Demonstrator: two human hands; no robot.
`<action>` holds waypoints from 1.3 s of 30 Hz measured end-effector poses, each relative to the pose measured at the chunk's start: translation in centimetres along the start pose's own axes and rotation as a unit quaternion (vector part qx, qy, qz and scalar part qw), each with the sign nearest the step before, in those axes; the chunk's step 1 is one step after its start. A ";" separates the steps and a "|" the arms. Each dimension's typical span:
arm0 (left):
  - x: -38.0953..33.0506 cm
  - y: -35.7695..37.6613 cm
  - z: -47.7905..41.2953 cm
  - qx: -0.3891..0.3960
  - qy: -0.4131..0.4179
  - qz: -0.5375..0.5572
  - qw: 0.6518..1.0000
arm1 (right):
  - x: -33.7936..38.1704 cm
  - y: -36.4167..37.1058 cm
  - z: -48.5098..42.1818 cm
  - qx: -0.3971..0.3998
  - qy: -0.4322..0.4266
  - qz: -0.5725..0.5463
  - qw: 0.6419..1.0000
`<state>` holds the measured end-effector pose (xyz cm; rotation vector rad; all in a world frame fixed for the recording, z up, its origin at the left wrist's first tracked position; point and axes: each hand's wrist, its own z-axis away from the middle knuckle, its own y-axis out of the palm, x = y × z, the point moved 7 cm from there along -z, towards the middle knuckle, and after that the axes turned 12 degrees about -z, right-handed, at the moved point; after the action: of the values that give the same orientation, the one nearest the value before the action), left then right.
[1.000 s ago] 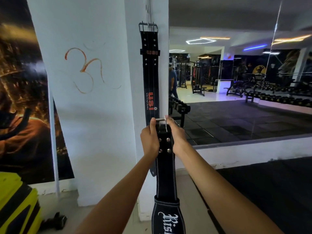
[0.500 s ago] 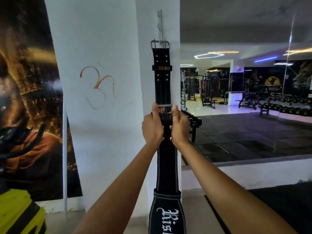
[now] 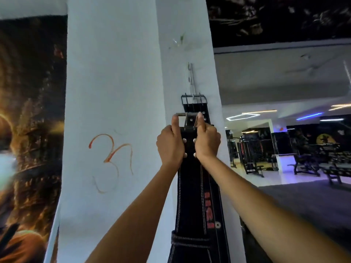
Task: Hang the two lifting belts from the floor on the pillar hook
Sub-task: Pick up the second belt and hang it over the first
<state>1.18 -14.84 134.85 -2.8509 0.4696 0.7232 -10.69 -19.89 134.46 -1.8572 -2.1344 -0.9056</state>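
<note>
A black lifting belt with red lettering hangs by its buckle from the metal hook on the white pillar. In front of it I hold a second black belt upright. My left hand and my right hand grip its top end on either side, thumbs up against its metal buckle. That buckle sits just below the hanging belt's buckle and under the hook's tip. The lower end of my belt runs out of the frame's bottom.
A large dark poster covers the wall left of the pillar, which bears an orange painted sign. To the right a mirror shows gym machines and benches.
Both hands have raised the second belt up along the pillar, from the middle of the hanging belt to just under its buckle. My view has tilted upward and closer.
</note>
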 end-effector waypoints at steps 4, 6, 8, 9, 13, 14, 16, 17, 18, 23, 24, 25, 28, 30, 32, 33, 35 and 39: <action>-0.8 5.5 -10.6 -0.044 0.017 -0.021 0.999 | -1.4 3.9 -11.3 0.025 -0.085 0.087 0.992; -1.6 7.8 -15.3 -0.060 0.026 -0.025 0.998 | -2.2 5.6 -16.6 0.012 -0.102 0.115 0.988; -2.4 10.0 -19.0 -0.062 0.029 -0.026 0.997 | -2.9 7.0 -20.9 0.004 -0.109 0.127 0.986; -2.6 11.1 -20.4 -0.056 0.026 -0.031 0.998 | -3.3 7.5 -22.6 0.003 -0.109 0.134 0.985; -2.4 14.9 -24.6 -0.025 0.016 -0.045 0.999 | -5.2 8.8 -27.7 -0.003 -0.109 0.163 0.981; -2.4 15.5 -25.3 -0.021 0.019 -0.048 0.998 | -5.6 9.1 -28.5 -0.003 -0.108 0.173 0.979; -2.7 16.7 -26.4 -0.005 0.036 -0.074 0.997 | -6.2 9.7 -30.2 -0.001 -0.103 0.191 0.976; -3.0 17.2 -27.0 0.003 0.048 -0.089 0.995 | -6.4 9.9 -31.0 -0.001 -0.100 0.195 0.976; -3.2 17.5 -27.5 0.003 0.059 -0.101 0.993 | -6.5 10.1 -31.8 -0.003 -0.098 0.199 0.975; -3.5 18.9 -29.3 0.011 0.093 -0.162 0.982 | -7.5 11.0 -34.2 0.011 -0.088 0.247 0.965; -3.5 19.0 -29.4 0.014 0.105 -0.184 0.977 | -7.8 11.0 -34.2 0.016 -0.083 0.252 0.964; -3.6 19.1 -29.3 0.016 0.117 -0.207 0.971 | -8.0 11.0 -34.2 0.019 -0.080 0.258 0.963; -4.0 18.8 -28.7 0.014 0.141 -0.302 0.943 | -8.0 10.9 -33.8 0.033 -0.083 0.308 0.947; -4.2 18.2 -27.6 -0.021 0.164 -0.357 0.920 | -7.8 10.4 -32.8 0.034 -0.108 0.336 0.935; -4.1 17.7 -25.8 -0.084 0.191 -0.362 0.909 | -8.1 9.1 -31.2 0.001 -0.150 0.353 0.924; -3.8 17.3 -24.9 -0.107 0.194 -0.333 0.917 | -8.6 8.3 -30.4 -0.022 -0.162 0.342 0.925; -2.7 16.8 -24.1 -0.094 0.148 -0.225 0.959 | -10.0 7.2 -29.3 -0.014 -0.136 0.268 0.954; -0.8 17.4 -26.1 0.023 0.000 0.007 1.000 | -10.9 9.0 -29.3 0.106 0.038 -0.033 0.993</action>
<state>6.05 -37.01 156.57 -2.8072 0.5012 0.7040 -7.40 -44.55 155.42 -1.6347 -2.1626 -0.7173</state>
